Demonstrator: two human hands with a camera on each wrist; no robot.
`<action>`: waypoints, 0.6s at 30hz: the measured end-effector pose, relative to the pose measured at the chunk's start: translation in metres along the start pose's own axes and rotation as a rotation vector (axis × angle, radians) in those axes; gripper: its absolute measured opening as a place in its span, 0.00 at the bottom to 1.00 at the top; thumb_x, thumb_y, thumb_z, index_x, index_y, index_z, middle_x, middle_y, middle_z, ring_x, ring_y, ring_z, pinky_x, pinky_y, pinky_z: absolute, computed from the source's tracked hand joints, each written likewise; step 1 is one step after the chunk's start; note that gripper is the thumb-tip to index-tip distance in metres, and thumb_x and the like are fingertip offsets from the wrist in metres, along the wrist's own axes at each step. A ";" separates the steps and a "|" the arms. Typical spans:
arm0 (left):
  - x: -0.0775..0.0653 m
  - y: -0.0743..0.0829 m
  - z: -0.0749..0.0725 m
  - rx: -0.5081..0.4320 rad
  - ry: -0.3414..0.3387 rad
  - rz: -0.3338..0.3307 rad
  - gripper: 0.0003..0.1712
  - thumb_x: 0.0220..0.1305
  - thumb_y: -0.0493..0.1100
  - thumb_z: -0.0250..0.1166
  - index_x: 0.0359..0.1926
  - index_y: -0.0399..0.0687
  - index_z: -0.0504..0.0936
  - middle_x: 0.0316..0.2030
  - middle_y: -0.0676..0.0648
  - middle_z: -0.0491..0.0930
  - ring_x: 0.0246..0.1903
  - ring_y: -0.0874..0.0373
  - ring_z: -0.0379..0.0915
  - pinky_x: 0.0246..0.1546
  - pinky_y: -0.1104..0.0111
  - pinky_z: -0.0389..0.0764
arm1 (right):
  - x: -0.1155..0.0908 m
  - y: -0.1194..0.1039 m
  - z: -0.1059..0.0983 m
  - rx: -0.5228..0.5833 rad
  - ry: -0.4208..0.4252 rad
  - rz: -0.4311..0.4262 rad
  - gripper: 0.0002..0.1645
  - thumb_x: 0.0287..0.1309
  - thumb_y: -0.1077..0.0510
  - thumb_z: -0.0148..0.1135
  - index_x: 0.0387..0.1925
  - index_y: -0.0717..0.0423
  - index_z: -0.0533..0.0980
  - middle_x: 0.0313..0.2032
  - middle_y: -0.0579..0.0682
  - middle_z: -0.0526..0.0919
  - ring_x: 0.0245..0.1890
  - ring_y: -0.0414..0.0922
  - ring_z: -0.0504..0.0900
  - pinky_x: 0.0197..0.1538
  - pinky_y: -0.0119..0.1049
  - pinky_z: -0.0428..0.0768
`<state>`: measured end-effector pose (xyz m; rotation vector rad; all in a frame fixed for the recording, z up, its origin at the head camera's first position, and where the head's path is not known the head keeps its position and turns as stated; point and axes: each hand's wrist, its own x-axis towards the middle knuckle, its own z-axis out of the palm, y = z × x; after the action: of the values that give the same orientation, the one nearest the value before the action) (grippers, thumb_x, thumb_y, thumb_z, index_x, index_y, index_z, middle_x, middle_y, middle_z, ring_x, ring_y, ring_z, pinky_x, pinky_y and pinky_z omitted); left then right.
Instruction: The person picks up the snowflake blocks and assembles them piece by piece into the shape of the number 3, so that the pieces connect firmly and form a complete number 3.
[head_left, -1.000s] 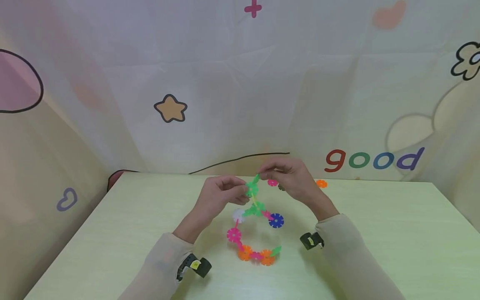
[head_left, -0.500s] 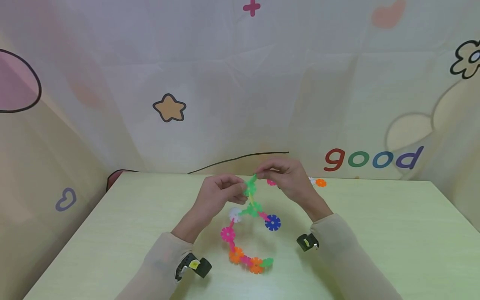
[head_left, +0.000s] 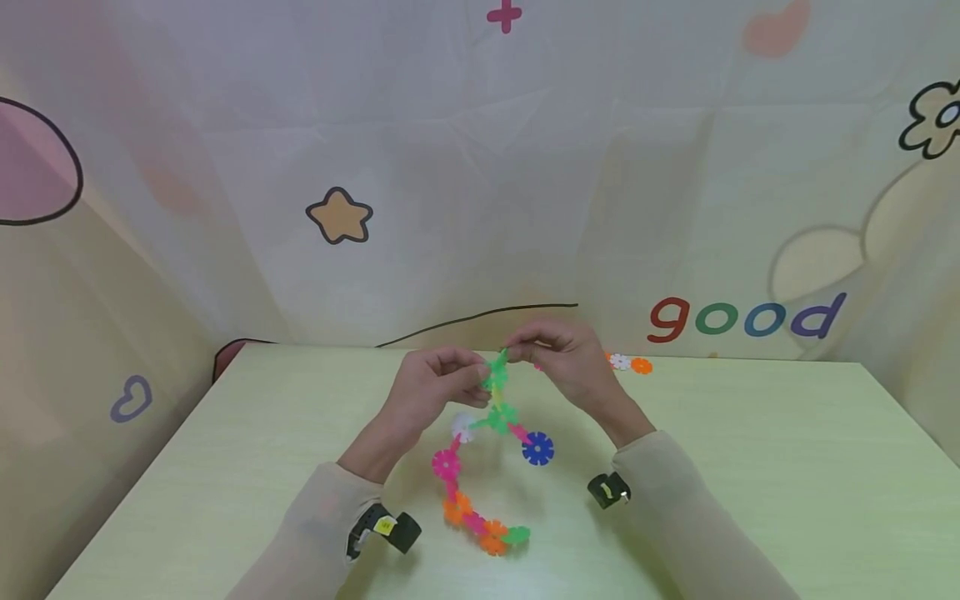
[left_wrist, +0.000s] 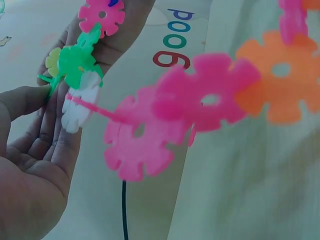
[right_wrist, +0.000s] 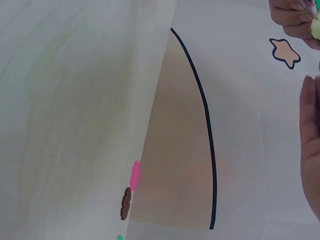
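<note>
A chain of slotted plastic snowflake discs hangs above the table. My left hand [head_left: 431, 390] pinches a green disc [head_left: 497, 377] near its top. Higher up, my right hand [head_left: 564, 360] pinches another green disc by its upper edge, its fingertips close to my left ones. Below, the chain branches: one side ends in a blue disc [head_left: 537, 448], the other runs through a white disc [head_left: 462, 427], a pink disc [head_left: 446, 464] and orange discs [head_left: 457, 508] to a green end disc [head_left: 516, 535]. The left wrist view shows the white disc [left_wrist: 80, 107] beside my left fingers.
Loose discs lie along the table's far edge, among them an orange disc [head_left: 642, 366] and a white disc [head_left: 620, 362]. Others are partly hidden behind my right hand. A printed curtain [head_left: 465, 167] hangs behind the pale table [head_left: 750, 467].
Both hands have shifted slightly left. The chain's lower end has swung left and toward me, and the right hand has uncovered more loose discs at the back.
</note>
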<state>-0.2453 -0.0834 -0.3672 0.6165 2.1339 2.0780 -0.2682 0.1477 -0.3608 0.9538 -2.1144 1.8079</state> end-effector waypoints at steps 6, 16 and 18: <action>0.000 0.000 -0.003 0.020 -0.018 -0.004 0.12 0.74 0.38 0.66 0.48 0.31 0.85 0.35 0.42 0.89 0.33 0.51 0.89 0.50 0.56 0.89 | -0.002 -0.010 -0.007 -0.055 -0.063 0.089 0.09 0.66 0.69 0.71 0.47 0.64 0.88 0.43 0.53 0.90 0.46 0.49 0.88 0.55 0.42 0.87; -0.001 0.003 -0.002 0.050 -0.017 0.005 0.11 0.74 0.38 0.67 0.50 0.33 0.86 0.41 0.41 0.88 0.36 0.47 0.90 0.49 0.57 0.89 | -0.001 -0.013 -0.006 -0.060 -0.117 0.057 0.15 0.66 0.68 0.72 0.53 0.59 0.88 0.49 0.53 0.90 0.48 0.49 0.90 0.54 0.44 0.88; -0.001 0.003 -0.002 0.052 -0.019 0.009 0.11 0.73 0.37 0.68 0.50 0.33 0.86 0.41 0.41 0.88 0.35 0.48 0.89 0.48 0.57 0.89 | -0.001 -0.014 -0.006 -0.071 -0.126 0.069 0.15 0.67 0.67 0.72 0.54 0.58 0.87 0.49 0.51 0.91 0.48 0.49 0.90 0.54 0.44 0.88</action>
<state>-0.2444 -0.0854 -0.3645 0.6496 2.1851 2.0190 -0.2612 0.1526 -0.3486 1.0136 -2.2981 1.7328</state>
